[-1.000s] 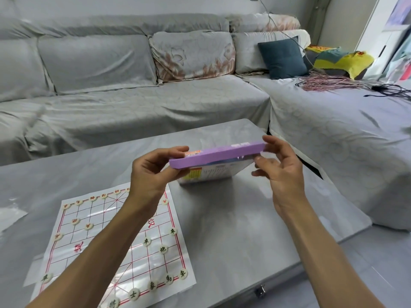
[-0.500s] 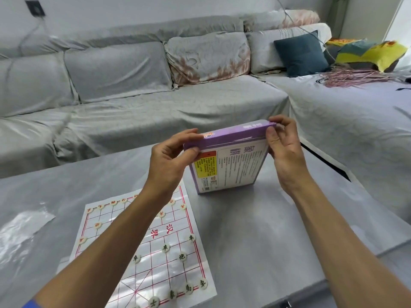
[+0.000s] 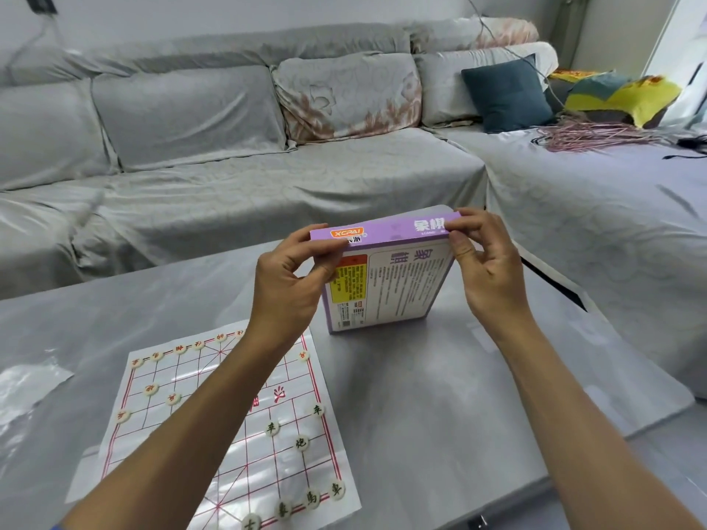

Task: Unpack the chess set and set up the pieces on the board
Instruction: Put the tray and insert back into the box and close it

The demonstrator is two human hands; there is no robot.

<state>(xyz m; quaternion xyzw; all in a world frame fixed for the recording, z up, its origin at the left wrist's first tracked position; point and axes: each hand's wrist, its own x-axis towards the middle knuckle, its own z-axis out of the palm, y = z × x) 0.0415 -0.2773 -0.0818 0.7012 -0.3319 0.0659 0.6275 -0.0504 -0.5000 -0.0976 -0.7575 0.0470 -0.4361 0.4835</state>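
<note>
Both hands pinch a purple box's top edge — left hand at its left end, right hand at its right — the box standing upright beyond the board.

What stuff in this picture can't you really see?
Head view, the only one:
- Purple chess box: its contents are hidden by its closed walls; the small print is too tiny to read.
- Paper chessboard: the left forearm covers its middle, and the picture's bottom edge cuts off its near row.
- Left hand and right hand: their fingers hide the box's top corners.
</note>
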